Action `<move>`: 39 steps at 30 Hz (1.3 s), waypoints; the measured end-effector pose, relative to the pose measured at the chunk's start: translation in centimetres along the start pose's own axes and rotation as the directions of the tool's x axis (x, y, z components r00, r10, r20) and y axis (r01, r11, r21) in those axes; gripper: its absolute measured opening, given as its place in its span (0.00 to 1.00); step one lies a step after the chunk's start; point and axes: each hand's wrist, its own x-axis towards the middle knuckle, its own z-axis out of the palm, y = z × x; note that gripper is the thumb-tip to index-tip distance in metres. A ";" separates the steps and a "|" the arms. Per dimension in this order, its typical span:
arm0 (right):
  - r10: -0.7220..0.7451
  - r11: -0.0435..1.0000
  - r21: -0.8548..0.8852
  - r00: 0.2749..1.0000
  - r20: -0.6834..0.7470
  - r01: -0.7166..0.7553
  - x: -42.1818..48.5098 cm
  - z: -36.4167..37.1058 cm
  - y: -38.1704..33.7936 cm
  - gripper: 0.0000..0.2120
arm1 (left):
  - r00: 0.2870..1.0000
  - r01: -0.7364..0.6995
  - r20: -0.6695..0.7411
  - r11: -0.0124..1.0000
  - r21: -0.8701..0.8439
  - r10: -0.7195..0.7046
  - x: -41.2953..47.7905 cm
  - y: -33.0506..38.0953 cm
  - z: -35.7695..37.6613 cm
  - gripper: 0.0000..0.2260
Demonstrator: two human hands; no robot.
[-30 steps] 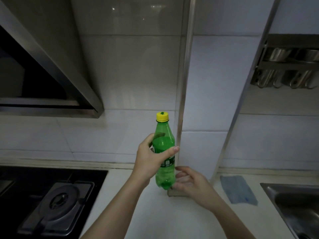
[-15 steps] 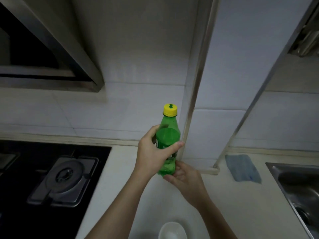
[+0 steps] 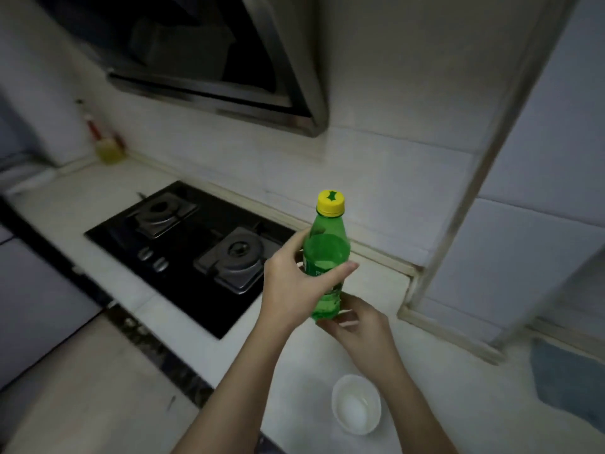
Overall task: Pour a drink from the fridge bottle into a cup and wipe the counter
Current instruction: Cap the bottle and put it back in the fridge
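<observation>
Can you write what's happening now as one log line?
left hand: holds bottle upright | right hand: supports base | cap: on | cup: on counter

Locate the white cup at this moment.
In the head view the white cup stands on the counter near its front edge, low and right of centre, below the right hand and the green bottle.

Both bare forearms reach forward. The left hand [image 3: 291,290] is curled around the middle of the bottle [image 3: 327,257], thumb across its front. The right hand [image 3: 357,326] cups its base from below, fingers spread.
</observation>
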 end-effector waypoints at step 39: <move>-0.441 0.882 0.216 0.572 0.692 0.419 -11.6 47.6 -20.4 0.27 | 0.578 0.216 -0.814 0.973 0.079 -0.063 -22.8 -5.3 -49.2 0.19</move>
